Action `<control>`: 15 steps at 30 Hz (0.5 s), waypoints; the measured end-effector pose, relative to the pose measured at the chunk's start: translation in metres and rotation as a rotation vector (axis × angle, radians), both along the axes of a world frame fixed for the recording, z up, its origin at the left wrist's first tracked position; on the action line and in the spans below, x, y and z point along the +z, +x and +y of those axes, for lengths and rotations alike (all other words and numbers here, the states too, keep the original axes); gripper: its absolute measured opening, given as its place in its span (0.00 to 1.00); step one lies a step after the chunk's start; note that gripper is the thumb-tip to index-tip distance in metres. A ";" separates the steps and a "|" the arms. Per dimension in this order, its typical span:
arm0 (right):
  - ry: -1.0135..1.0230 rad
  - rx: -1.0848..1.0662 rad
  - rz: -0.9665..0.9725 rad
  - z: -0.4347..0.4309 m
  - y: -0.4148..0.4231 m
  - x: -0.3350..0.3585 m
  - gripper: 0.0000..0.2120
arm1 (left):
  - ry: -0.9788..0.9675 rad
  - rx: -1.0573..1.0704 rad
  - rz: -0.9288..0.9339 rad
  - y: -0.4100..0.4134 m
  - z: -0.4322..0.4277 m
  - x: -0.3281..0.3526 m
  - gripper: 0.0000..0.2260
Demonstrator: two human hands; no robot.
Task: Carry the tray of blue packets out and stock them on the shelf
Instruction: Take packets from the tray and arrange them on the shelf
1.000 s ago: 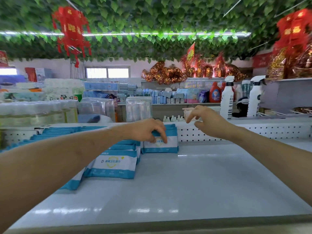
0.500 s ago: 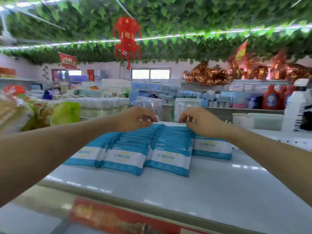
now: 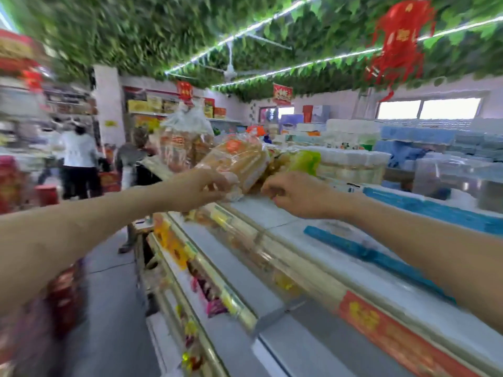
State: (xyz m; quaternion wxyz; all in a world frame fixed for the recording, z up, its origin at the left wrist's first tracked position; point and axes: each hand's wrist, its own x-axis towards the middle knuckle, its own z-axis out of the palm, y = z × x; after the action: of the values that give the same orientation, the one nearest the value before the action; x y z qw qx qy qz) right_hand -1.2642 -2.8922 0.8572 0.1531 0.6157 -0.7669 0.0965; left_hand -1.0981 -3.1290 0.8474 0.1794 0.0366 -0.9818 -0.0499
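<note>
The blue packets (image 3: 424, 210) lie in rows on the white top shelf (image 3: 272, 213) at the right, badly blurred, and one blue edge (image 3: 367, 251) shows nearer to me. No tray is in view. Both my arms reach out to the left of the packets. My left hand (image 3: 206, 189) has its fingers curled on the clear plastic end of a bread bag (image 3: 236, 159) on the shelf's left end. My right hand (image 3: 294, 194) hovers just right of that bag with fingers curled and nothing visible in them.
More bagged bread (image 3: 185, 142) and a green pack (image 3: 304, 161) stand behind the hands. Lower shelves with goods and price strips (image 3: 206, 292) drop away below. People (image 3: 79, 159) stand in the aisle at the left. Stacked tissue packs (image 3: 353, 131) fill the back.
The view has swung hard left and blurred. Both hands left the blue packets and moved left to the bread bags; the packets now sit off to the right.
</note>
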 end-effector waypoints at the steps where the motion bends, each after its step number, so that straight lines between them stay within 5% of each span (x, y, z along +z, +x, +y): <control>1: 0.011 0.051 -0.011 -0.023 0.012 -0.007 0.12 | 0.016 0.038 -0.018 0.020 -0.012 -0.007 0.09; 13: 0.401 0.341 -0.127 -0.168 0.134 -0.219 0.11 | 0.243 0.401 -0.292 0.181 -0.041 -0.200 0.24; 15: 0.491 0.358 -0.161 -0.170 0.146 -0.265 0.11 | 0.297 0.438 -0.368 0.202 -0.035 -0.246 0.19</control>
State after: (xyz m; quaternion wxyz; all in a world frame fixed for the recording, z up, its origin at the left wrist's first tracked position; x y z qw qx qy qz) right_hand -1.1186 -3.0622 0.5926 -0.0807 0.7498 -0.6565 -0.0179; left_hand -0.8960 -3.1636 0.6012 -0.0019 0.2810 -0.9486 -0.1452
